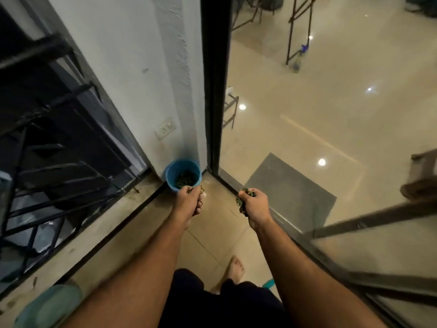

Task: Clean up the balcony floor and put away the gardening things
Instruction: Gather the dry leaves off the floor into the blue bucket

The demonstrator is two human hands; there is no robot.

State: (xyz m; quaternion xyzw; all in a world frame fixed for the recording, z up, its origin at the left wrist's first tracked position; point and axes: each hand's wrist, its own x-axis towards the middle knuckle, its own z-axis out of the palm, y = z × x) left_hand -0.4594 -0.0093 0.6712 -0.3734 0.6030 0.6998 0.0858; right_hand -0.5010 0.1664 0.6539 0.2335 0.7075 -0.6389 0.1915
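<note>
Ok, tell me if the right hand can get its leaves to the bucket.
Probably yes. The right hand, gripping leaves, is off to the right of the blue bucket, with only bare floor between. The left hand at the rim may crowd it.

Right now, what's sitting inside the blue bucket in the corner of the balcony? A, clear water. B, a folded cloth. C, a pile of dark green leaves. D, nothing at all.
C: the blue bucket in the corner holds a dark green heap of leaves at its bottom.

Blue bucket (183, 174) upright in balcony corner, apparently leaf litter (184, 179) inside.
</note>
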